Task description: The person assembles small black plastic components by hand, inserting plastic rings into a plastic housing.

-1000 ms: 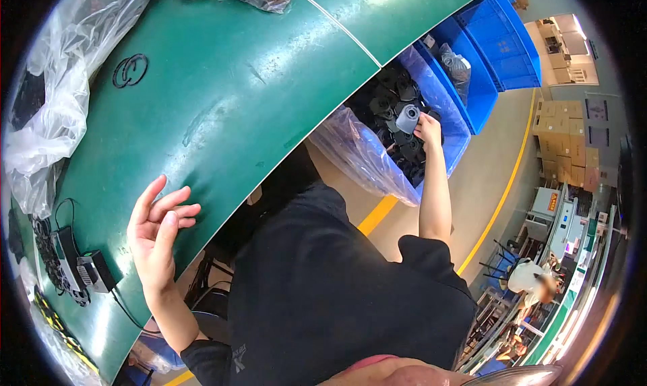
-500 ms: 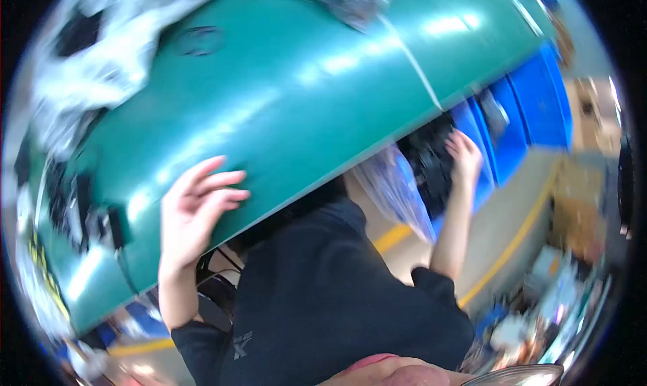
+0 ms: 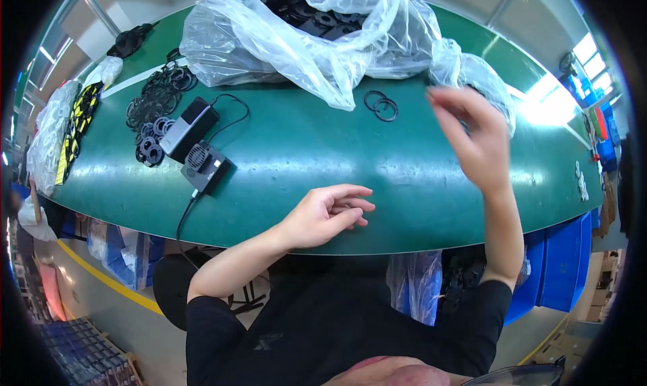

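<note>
My left hand (image 3: 327,214) rests on the near edge of the green table (image 3: 303,157), fingers loosely curled, holding nothing. Raised above the table at the right, my right hand (image 3: 472,140) is blurred, its fingers spread and nothing seen in it. Two black rings (image 3: 381,105) lie on the table just left of it. A large clear plastic bag (image 3: 317,28) of black parts sits at the far side.
A black power brick (image 3: 189,126) and a small black fan-like device (image 3: 205,167) with cords lie at the left, beside a pile of black rings (image 3: 158,106). More bagged parts (image 3: 50,133) sit far left. Blue bins (image 3: 559,268) stand under the table at right.
The view has swung from the blue bin at my right back to the table. My right hand came out of the bin and rose over the table. My left hand stayed on the edge.
</note>
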`<state>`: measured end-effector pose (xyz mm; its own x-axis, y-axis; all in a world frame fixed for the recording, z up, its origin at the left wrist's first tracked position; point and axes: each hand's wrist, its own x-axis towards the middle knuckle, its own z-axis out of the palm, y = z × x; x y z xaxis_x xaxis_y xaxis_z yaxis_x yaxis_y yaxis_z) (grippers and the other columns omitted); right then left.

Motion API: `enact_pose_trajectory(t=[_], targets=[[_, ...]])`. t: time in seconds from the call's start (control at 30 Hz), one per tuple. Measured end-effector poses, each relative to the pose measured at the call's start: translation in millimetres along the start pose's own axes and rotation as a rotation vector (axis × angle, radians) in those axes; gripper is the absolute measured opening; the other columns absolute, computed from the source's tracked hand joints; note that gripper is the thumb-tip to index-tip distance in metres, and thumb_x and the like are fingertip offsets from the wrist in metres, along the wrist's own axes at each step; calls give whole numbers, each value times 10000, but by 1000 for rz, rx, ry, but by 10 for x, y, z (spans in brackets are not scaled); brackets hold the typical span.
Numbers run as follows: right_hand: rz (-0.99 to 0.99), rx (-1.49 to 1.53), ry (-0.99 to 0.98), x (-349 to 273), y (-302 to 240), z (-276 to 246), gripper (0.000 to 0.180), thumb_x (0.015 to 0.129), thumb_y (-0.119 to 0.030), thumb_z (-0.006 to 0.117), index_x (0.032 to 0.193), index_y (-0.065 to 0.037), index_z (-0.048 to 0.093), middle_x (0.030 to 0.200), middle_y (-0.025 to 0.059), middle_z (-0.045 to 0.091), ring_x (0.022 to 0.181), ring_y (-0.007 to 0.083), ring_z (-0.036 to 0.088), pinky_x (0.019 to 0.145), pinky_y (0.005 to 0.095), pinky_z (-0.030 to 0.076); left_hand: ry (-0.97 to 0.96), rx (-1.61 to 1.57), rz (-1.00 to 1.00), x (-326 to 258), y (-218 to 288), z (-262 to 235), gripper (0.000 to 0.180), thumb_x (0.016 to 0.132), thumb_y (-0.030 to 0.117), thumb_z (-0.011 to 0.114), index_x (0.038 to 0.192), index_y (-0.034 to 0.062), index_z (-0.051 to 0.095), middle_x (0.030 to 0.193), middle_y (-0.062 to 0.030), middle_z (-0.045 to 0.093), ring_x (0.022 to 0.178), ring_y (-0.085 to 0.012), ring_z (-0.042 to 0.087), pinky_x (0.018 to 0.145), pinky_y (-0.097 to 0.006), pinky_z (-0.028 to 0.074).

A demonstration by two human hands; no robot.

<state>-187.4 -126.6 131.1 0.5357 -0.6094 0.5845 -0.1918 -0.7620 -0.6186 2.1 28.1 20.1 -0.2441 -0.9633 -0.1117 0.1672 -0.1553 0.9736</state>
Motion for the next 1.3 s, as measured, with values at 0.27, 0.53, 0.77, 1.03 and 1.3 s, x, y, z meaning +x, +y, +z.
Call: enact_pose_trajectory(t=[0.27,0.53,0.77,1.03,1.3], targets=[[-25,-480,-259,1954,1004,1445,237,759,-162,626,937,-9,663,952,171,662,868,324,637,779,391,506,65,206,118,59,-16,5,352,891,21,488,1236,-47,478,1094,-149,629,917,-176,647,834,-287,506],[321,-773,-276,2174,1441,1902,282,778,-167,598,1024,-43,654,1129,170,609,1046,328,590,858,408,499,108,323,231,13,-12,1,360,852,5,529,1207,-50,502,1036,-160,653,869,-173,660,783,-281,522],[9,-874,-117,2091,1361,1800,221,799,-99,533,976,-15,635,1026,143,614,1022,325,570,818,413,509,115,318,251,-3,6,-18,351,850,12,545,1195,-43,517,1033,-161,654,872,-179,661,776,-283,523],[-379,-333,352,1528,616,1054,143,809,-61,568,904,-2,657,873,157,649,799,317,617,723,376,497,261,190,275,23,-5,-32,369,869,-3,532,1231,-47,480,1106,-151,621,987,-185,618,853,-294,489],[-52,127,-101,282,-26,610,169,767,-84,633,904,9,663,780,164,659,637,234,634,612,276,499,615,189,652,68,50,-29,403,860,27,546,1249,-30,457,1216,-123,545,1101,-180,535,965,-308,392]])
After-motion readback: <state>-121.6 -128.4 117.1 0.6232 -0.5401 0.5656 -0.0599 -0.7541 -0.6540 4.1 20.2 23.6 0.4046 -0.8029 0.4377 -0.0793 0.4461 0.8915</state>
